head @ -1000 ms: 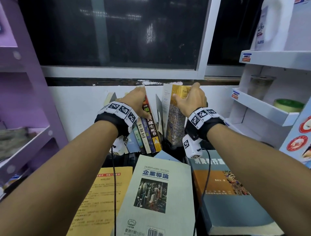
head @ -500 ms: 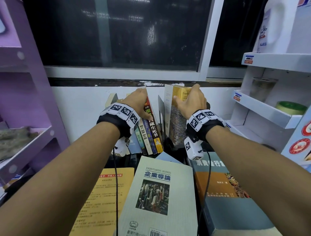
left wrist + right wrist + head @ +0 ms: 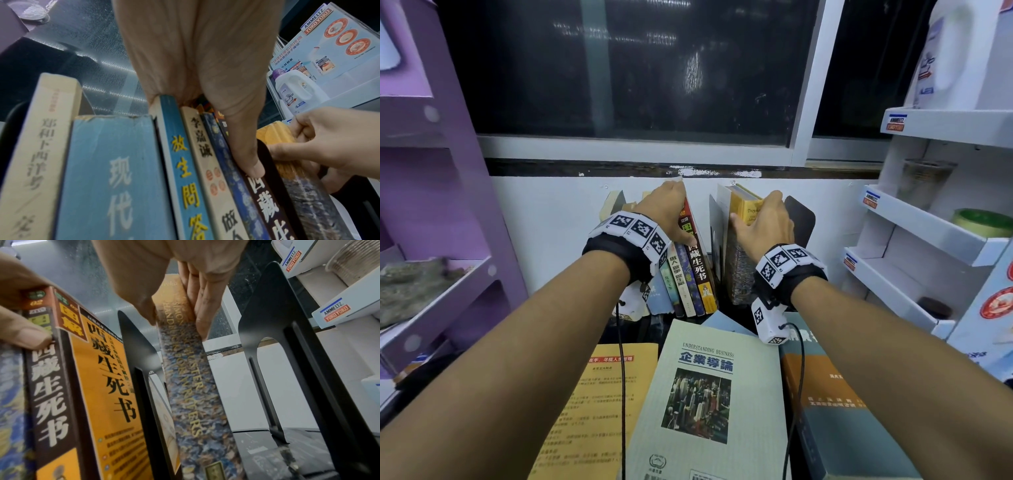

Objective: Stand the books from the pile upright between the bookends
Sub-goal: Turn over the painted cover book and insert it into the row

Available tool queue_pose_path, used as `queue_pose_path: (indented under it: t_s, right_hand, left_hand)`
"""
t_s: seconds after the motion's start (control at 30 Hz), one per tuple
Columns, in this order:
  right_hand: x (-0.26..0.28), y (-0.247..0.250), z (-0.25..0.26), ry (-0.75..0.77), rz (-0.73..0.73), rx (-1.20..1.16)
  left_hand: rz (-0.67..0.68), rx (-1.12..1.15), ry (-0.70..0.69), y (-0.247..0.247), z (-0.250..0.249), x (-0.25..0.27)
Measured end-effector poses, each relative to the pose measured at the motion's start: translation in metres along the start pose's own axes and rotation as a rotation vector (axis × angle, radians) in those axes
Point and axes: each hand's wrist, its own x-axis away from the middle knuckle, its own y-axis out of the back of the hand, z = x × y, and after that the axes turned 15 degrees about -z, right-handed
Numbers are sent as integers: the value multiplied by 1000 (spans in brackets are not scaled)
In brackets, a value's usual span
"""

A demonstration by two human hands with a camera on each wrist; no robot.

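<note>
Left hand (image 3: 666, 216) clamps the leaning row of books (image 3: 690, 274) at 11 o'clock; right hand (image 3: 763, 222) grips the yellow-topped book (image 3: 741, 253), now nearer upright beside the black bookend (image 3: 799, 219) at 1 o'clock; pile (image 3: 709, 401) on the bench awaits.

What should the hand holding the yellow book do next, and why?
Probably slide the yellow book left against the middle bookend. The right hand grips its top and it stands upright, but the right wrist view shows an open gap between it and the right bookend, so it could tip once released.
</note>
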Motion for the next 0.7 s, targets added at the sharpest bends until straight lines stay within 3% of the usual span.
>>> queue_pose_path:
  t_s: [0.27, 0.43, 0.7]
  right_hand:
    - [-3, 11, -10, 84, 132, -48]
    - [-9, 19, -18, 208, 308, -84]
    - [-6, 19, -15, 226, 258, -172]
  left_hand:
    - [-4, 13, 2, 1, -2, 1]
    - [-17, 24, 0, 2, -2, 2]
    - [-18, 29, 6, 2, -2, 3]
